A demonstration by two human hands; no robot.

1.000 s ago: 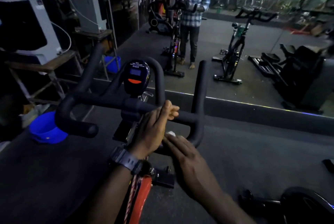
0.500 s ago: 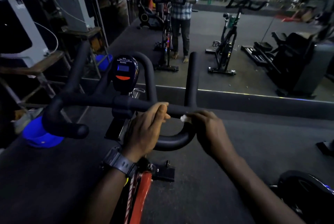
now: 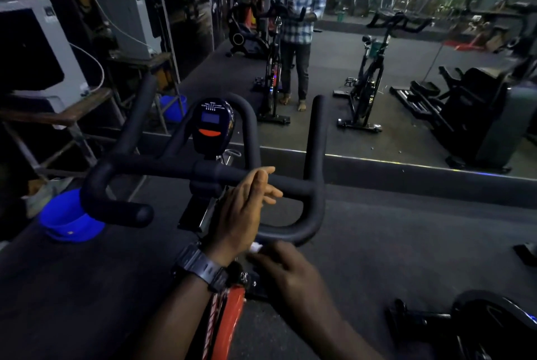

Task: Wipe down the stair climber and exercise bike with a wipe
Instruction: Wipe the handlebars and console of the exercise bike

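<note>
Head view looks down over the exercise bike (image 3: 223, 327), whose black handlebar (image 3: 162, 169) fills the middle of the frame. Left hand (image 3: 242, 214) rests on the handlebar's crossbar just right of its centre clamp, fingers (image 3: 268, 185) straight and loose over the bar, gripping nothing; a dark watch (image 3: 200, 266) sits on that wrist. Right hand (image 3: 286, 268) is at the handlebar's near curved loop, below the crossbar, its fingers curled around a small white wipe (image 3: 256, 246) pressed against the underside of that bend. Only a corner of the wipe shows. Ahead of the crossbar stands the bike's console (image 3: 213, 125) with a small screen and an orange button. Left of the handlebar a blue bucket (image 3: 68, 221) sits on the dark floor. Beyond the handlebar a wall mirror (image 3: 377, 68) reflects the person and a dark stair climber (image 3: 476, 115).
</note>
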